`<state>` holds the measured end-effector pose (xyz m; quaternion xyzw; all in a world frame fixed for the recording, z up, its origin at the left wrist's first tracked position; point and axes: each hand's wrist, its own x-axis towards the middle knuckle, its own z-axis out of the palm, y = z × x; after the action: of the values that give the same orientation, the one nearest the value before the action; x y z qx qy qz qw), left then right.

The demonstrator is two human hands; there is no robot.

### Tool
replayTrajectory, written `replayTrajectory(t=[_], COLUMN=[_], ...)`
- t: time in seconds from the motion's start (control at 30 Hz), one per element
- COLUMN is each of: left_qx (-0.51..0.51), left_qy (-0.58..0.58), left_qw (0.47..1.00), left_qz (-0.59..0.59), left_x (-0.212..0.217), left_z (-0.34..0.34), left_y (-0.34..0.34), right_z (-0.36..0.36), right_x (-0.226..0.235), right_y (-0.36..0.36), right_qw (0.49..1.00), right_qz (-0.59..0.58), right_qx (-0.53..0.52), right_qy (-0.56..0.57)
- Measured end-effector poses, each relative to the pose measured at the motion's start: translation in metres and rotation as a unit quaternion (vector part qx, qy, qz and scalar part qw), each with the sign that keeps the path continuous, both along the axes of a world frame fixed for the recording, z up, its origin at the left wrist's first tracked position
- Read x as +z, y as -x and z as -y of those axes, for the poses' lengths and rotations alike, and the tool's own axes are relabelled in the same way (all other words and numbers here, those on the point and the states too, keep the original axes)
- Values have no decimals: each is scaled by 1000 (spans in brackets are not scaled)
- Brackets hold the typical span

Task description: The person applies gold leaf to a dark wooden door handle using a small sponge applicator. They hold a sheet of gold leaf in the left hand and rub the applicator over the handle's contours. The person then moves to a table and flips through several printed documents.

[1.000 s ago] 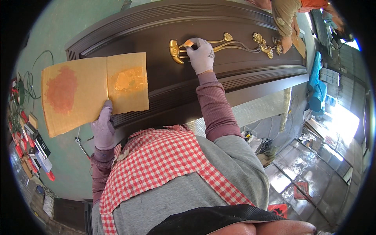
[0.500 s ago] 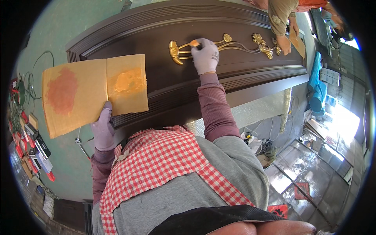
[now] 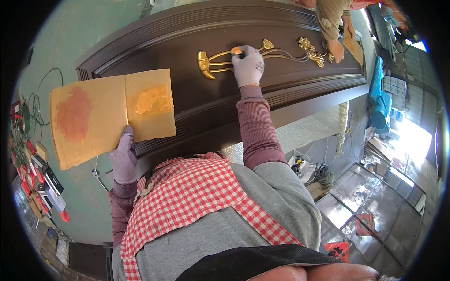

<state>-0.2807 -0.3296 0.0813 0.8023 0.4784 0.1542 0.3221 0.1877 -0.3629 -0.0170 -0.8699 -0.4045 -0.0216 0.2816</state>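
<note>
A dark brown panel (image 3: pixel 154 56) with grooved borders lies before me, carrying a gold floral ornament (image 3: pixel 204 64) of curved stems, leaves and flowers. My right hand (image 3: pixel 248 68), in a pale glove, is closed over the stems near the ornament's left end. Something orange (image 3: pixel 236 50) shows at its fingertips; whether it is a small pad or a coated fingertip I cannot tell. My left hand (image 3: pixel 124 157), also gloved, grips the lower edge of a folded cardboard sheet (image 3: pixel 105 89). On the sheet are a wet-looking orange-gold smear and a reddish-brown stain.
At the panel's far right, another person's hand (image 3: pixel 335 50) touches the ornament's flower end, their other hand holding a cardboard piece (image 3: pixel 353 49). Blue rolls (image 3: pixel 381 112) stand to the right. Boxes and red items (image 3: pixel 47 185) lie on the green floor (image 3: pixel 84 201) at left.
My right hand stays at the stems with only a slight shift. The cardboard in my left hand is nearly unmoved. The whole view has shifted a little.
</note>
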Motion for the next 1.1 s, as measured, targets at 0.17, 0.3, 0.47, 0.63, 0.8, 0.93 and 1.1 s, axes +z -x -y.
replayTrajectory(t=[0.17, 0.3, 0.47, 0.63, 0.8, 0.93, 1.1], left_qx=[17, -20, 11, 122, -33, -21, -45], left_qy=[-67, -107, -82, 104, -136, -120, -114], left_qw=[997, 993, 995, 984, 990, 992, 992], left_qz=[45, 42, 49, 79, 34, 16, 5], left_x=[4, 8, 16, 10, 9, 18, 16], left_z=[2, -3, -2, 5, -7, -3, -3], left_y=[-16, -21, -27, -17, -21, -24, -20], right_z=[1, -5, 13, 21, 5, 10, 13], right_x=[4, 10, 5, 11, 8, 4, 8], right_y=[-5, 9, -33, -36, -14, -31, -30], right_qw=[1000, 998, 999, 998, 1000, 999, 1000], right_qz=[-24, -3, 18, -19, -15, -16, -14], right_qx=[-2, 59, -38, -64, 5, -48, -25], right_qy=[-15, 22, 4, -6, 20, 18, 4])
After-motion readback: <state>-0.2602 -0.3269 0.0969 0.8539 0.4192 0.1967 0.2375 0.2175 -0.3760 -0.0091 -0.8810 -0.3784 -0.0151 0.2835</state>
